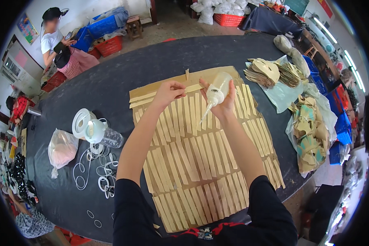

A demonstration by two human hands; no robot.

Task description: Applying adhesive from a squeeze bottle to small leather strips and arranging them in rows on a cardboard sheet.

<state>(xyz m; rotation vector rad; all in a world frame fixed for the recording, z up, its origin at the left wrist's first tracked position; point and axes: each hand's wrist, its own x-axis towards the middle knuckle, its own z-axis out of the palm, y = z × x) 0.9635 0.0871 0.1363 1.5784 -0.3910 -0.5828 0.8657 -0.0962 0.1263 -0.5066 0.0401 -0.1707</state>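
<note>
My right hand point(225, 102) is wrapped round a translucent squeeze bottle point(222, 83). The bottle is tipped, its white cap and thin nozzle pointing down and to the left. A pale tan strip point(193, 87) runs between my two hands over the far part of a cardboard sheet point(223, 73). Closed fingers of my left hand point(170, 94) pinch at the strip's left end; the fingertips partly hide it. Rows of similar strips point(197, 158) lie side by side on the cardboard, below and between my forearms.
Stacks of cut tan pieces point(264, 71) lie on plastic at the right, near another bagged pile point(309, 135). To the left are a clear plastic jar point(111, 138), white elastic cords point(104, 174) and a pink-filled bag point(63, 148). A person point(57, 45) stands beyond the dark table point(151, 61).
</note>
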